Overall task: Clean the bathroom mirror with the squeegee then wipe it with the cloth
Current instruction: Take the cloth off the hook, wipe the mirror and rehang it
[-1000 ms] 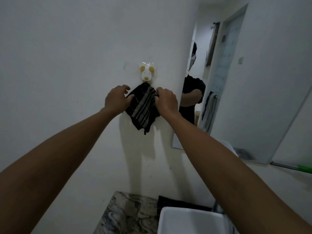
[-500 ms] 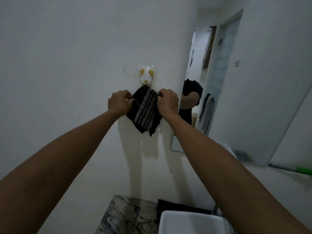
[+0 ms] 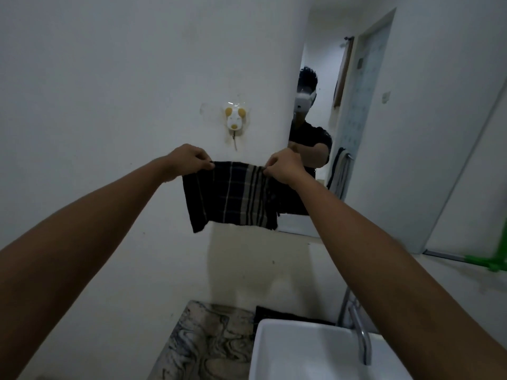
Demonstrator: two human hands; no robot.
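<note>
A dark cloth (image 3: 230, 198) with pale stripes hangs spread out flat in front of the wall. My left hand (image 3: 188, 160) pinches its upper left corner and my right hand (image 3: 284, 167) pinches its upper right corner. The bathroom mirror (image 3: 406, 138) fills the wall to the right and shows a person holding the cloth. A green squeegee (image 3: 493, 260) lies at the far right, below the mirror's lower edge, partly out of frame.
A white animal-shaped wall hook (image 3: 234, 120) sits bare above the cloth. Below are a white basin (image 3: 307, 352) with a metal tap (image 3: 360, 335) and a marbled counter (image 3: 203, 344) to its left.
The cloth was bunched on the wall hook between my hands; now it is off the hook, lowered and stretched wide between both hands.
</note>
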